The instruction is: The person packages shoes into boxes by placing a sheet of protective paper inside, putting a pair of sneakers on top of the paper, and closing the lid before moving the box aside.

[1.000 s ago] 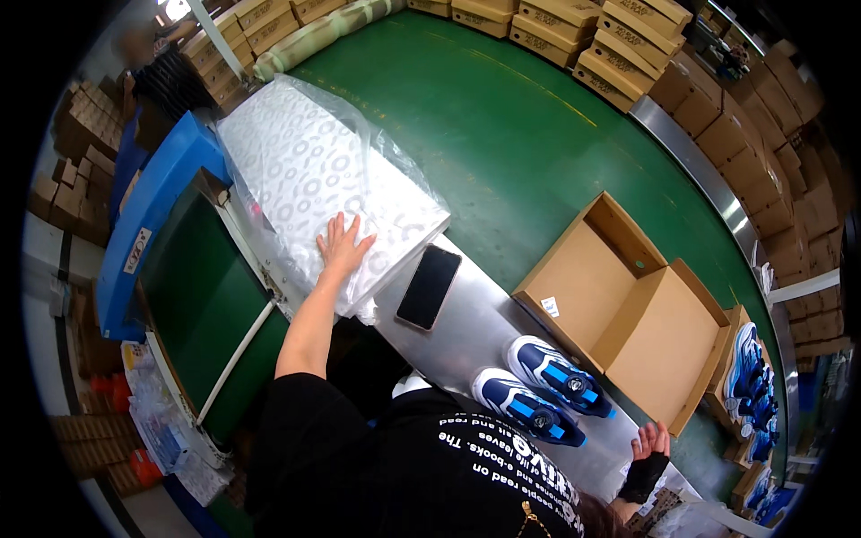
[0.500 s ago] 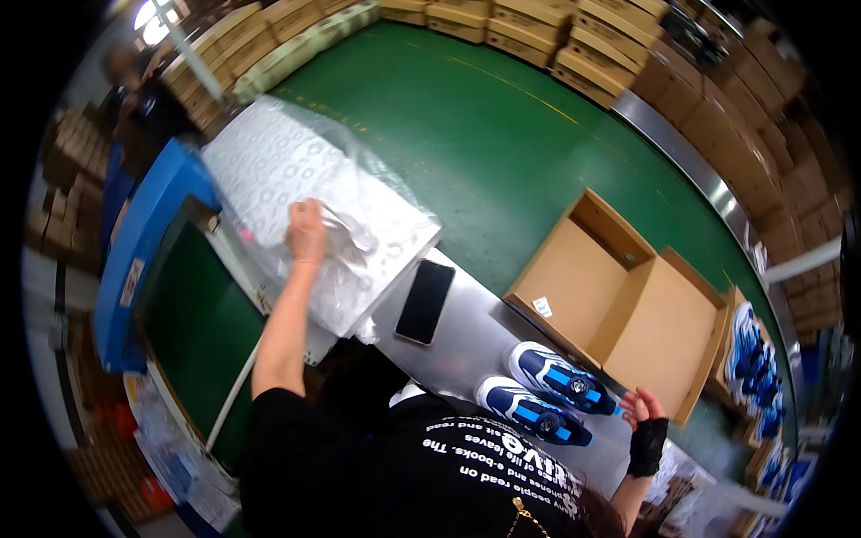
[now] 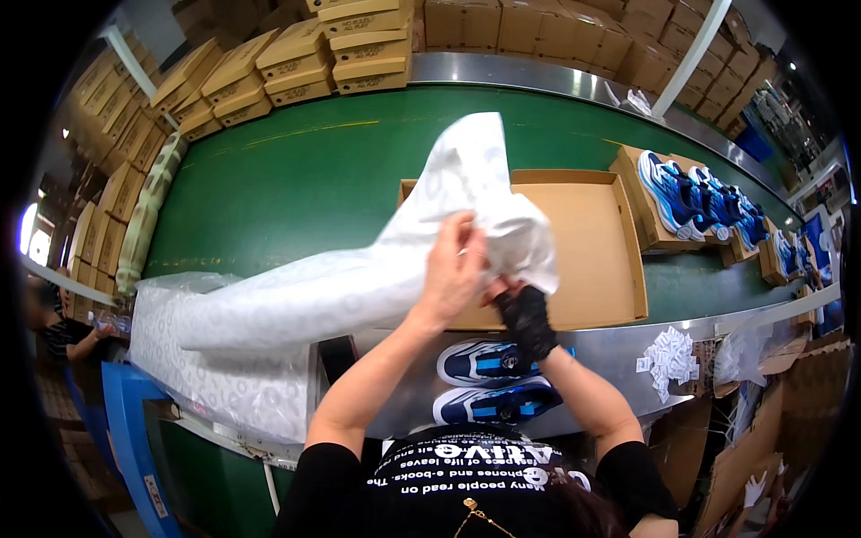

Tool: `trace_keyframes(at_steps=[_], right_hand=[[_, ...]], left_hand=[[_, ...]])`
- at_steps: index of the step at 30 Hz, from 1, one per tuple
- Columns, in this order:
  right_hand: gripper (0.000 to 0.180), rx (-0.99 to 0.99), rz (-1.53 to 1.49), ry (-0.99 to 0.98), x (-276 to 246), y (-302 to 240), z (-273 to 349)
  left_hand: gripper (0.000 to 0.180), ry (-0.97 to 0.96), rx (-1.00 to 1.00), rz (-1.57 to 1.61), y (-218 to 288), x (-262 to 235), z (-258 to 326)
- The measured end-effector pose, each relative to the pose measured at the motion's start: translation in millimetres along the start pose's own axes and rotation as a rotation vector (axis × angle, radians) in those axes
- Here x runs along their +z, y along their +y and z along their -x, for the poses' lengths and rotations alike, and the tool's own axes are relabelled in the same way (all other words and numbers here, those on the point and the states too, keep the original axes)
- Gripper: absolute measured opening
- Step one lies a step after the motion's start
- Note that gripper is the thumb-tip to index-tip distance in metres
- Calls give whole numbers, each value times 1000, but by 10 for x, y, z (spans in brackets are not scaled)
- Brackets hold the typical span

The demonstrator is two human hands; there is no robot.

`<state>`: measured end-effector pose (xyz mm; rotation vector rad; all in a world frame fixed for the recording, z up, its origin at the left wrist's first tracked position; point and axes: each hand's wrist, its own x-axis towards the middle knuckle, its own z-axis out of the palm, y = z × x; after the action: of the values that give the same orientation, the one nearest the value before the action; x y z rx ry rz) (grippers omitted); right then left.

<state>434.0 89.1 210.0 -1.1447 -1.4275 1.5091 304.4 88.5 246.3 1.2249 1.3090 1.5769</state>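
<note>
Gripping white ring-patterned paper sheet [image 3: 305, 296] in left hand [image 3: 451, 269]; cannot tell grip of right hand [image 3: 513, 301].
Probably light, soft, tearable; best lifted by edges.

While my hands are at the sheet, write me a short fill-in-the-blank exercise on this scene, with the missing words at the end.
1. The left hand holds a patterned sheet whose ground colour is ____.
2. The right hand wears a glove coloured ____.
3. Partly hidden behind the sheet, the box is not shut but ____.
4. The phone lies to the ____ of the nearest two shoes.

Missing words: white; black; open; left.
</note>
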Motion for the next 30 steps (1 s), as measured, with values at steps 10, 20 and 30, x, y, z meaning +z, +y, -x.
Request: trace_keyframes(at_steps=[10,20,30], right_hand=[[47,-151,17,1163,-2544,365,-287],[65,36,143,1293,-2825,513,256],[25,-627,1324,-527,-875,683,1463]], left_hand=[[56,-277,213,-1254,-544,-293,266],[97,422,-500,-602,-1687,-1742,117],[77,41,-930,157,-1617,-1393,142]])
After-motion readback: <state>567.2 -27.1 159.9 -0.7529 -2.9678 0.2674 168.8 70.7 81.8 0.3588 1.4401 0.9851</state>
